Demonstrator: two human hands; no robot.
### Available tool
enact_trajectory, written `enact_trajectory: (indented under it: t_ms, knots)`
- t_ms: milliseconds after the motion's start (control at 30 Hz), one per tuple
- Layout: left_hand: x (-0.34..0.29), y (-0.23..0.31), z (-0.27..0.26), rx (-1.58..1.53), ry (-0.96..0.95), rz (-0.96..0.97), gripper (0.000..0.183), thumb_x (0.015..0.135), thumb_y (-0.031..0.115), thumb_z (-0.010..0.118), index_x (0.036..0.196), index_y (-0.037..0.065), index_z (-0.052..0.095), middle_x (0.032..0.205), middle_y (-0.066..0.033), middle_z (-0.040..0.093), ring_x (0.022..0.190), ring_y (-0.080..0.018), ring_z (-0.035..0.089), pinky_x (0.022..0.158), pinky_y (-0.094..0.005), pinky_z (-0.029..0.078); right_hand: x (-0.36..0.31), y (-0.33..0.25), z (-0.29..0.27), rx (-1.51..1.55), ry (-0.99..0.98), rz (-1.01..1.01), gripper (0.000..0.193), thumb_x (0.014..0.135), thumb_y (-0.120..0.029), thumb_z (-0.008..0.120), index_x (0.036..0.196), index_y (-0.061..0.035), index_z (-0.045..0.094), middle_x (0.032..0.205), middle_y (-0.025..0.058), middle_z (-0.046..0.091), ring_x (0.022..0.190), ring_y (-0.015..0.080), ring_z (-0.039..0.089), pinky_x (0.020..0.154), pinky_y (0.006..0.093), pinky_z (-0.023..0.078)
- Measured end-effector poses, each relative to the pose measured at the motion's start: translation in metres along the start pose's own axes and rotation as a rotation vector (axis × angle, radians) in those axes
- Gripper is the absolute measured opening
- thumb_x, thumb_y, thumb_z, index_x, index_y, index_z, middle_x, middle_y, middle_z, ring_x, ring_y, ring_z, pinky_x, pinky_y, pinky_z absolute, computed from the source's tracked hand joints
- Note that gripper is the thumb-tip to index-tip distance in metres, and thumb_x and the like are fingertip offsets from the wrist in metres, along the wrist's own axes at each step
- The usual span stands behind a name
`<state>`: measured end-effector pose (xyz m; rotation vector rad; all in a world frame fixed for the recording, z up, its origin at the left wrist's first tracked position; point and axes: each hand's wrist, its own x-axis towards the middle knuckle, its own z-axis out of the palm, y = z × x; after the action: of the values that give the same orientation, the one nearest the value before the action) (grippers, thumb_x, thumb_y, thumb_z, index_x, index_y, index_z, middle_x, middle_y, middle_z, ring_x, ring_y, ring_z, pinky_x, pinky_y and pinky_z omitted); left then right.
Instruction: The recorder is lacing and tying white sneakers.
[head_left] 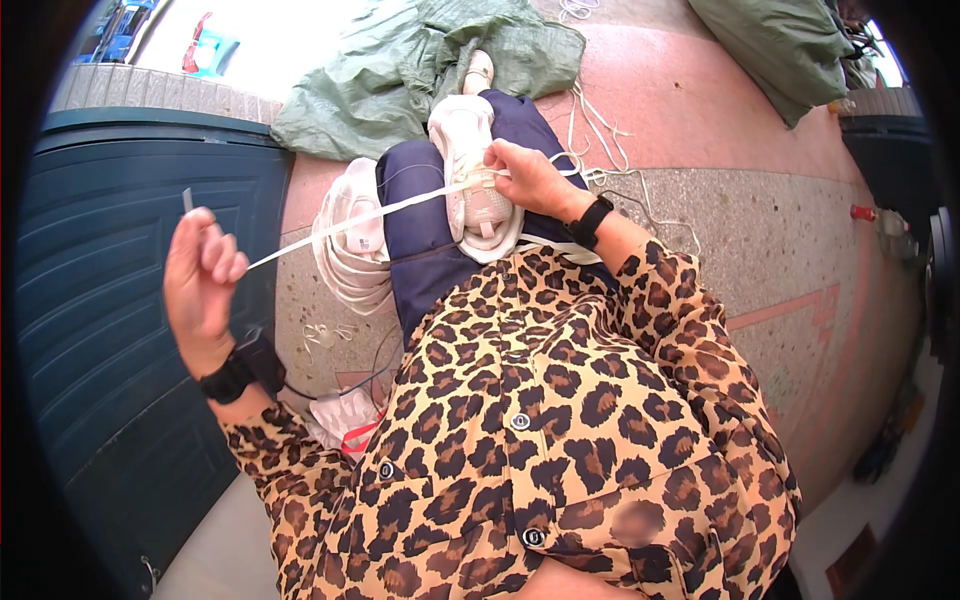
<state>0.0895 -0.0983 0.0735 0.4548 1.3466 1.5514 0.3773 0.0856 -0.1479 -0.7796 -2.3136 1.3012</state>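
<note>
A pale sneaker (487,205) rests between my thighs, its opening facing away from me. From it a flat white shoelace (375,214) runs taut across my left thigh to my left hand (203,270), which is raised at the left, closed on the lace. A thin greyish strip (187,201) sticks up from the same fingers; its kind is unclear. My right hand (532,180) is closed at the sneaker's lacing, its fingertips pinching the lace. More loose white lace (568,160) passes beyond its fingers to the right.
By my left thigh lie another pale shoe (366,225) and a bundle of white laces (340,282). A green sack (350,100) spreads beyond my legs; a second green sack (775,50) stands far right. A blue panelled door (130,300) borders the left. Cords (655,205) trail over the floor at right.
</note>
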Motion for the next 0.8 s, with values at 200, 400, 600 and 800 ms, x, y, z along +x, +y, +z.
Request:
enact_trajectory:
  t_ms: [200,400,600,800]
  knots:
    - [-0.049,0.029,-0.008,0.133,-0.046,0.09,0.02,0.094,0.023,0.039,0.087,0.006,0.047,0.051,0.0041,0.028,0.041,-0.0053,0.029,0.042,-0.0208,0.028,-0.002,-0.006,0.004,0.055,0.141,-0.021,0.017,0.077,-0.004,0.055,0.093,-0.0004,0.05,0.082,0.0157,0.059,0.08,0.0277,0.06,0.07,0.0325,0.047]
    - [-0.063,0.031,-0.014,0.129,-0.055,0.205,0.019,0.095,0.02,0.036,0.086,0.007,0.046,0.05,0.0038,0.028,0.041,-0.0044,0.026,0.04,-0.0181,0.027,-0.013,0.0,-0.014,0.12,0.132,0.315,0.021,0.086,-0.013,0.047,0.098,0.0023,0.055,0.086,0.0214,0.06,0.085,0.0349,0.058,0.072,0.037,0.046]
    - [-0.052,0.032,-0.021,0.008,-0.091,0.226,0.017,0.094,0.019,0.04,0.085,0.006,0.047,0.053,0.0041,0.028,0.042,-0.0037,0.026,0.041,-0.0186,0.025,-0.025,-0.001,-0.015,-0.139,0.011,0.236,0.027,0.087,-0.022,0.044,0.095,0.0021,0.053,0.083,0.0257,0.058,0.083,0.0384,0.057,0.072,0.044,0.044]
    - [0.029,-0.091,0.005,0.503,0.287,0.006,0.016,0.084,0.018,0.057,0.091,0.004,0.059,0.062,0.0066,0.044,0.051,-0.0016,0.038,0.044,-0.0189,0.03,-0.028,-0.004,-0.019,-0.289,-0.072,0.224,0.026,0.086,-0.023,0.044,0.079,0.0005,0.053,0.075,0.0233,0.057,0.077,0.0391,0.055,0.067,0.0458,0.043]
